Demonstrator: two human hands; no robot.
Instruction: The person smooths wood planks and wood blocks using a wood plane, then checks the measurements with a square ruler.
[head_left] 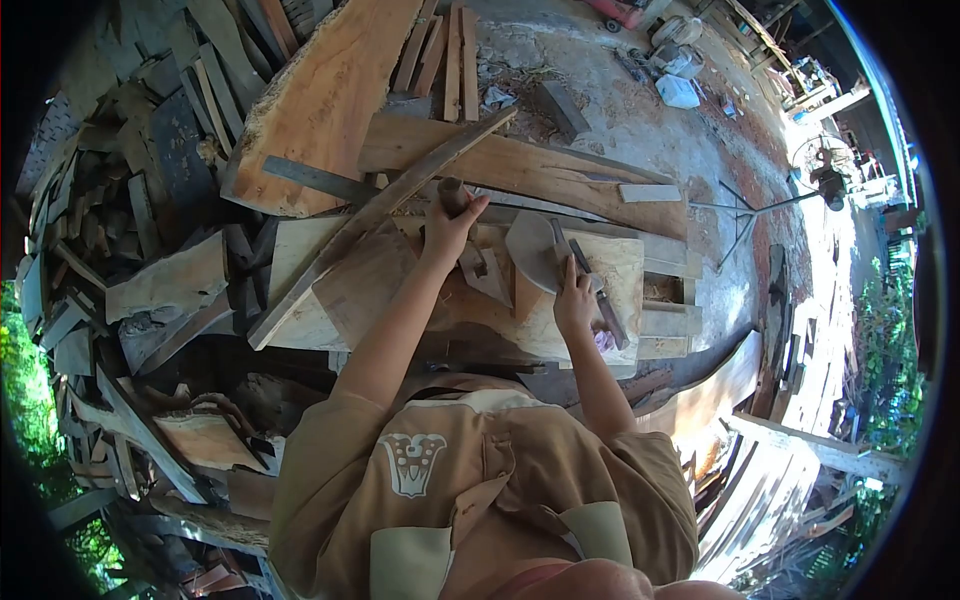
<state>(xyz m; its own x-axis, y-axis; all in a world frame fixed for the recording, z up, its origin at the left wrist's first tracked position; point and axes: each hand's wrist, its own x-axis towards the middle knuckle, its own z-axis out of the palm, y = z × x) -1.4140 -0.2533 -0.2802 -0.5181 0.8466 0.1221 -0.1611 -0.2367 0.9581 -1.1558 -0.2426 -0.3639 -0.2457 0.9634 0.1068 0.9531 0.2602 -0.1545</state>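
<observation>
My left hand (450,225) is closed round a dark wooden handle (454,196), just right of a long narrow wooden strip (375,212) that lies slanted over the bench. My right hand (576,296) rests on a dark bar-like tool (563,245), its fingers pressed together at the edge of a rounded grey plate (533,250). Between the hands sits a small angular wooden piece (485,272) with a dark slot. Under them is a pale wooden board (625,262) on the bench. A flat brown board (362,285) lies left of my left hand.
A large live-edge slab (320,100) leans at the upper left, beside heaped scrap wood (140,205). Beyond the bench lies a long plank (520,175) with a small whitish block (648,193). A metal stand (745,211) is on the floor at right.
</observation>
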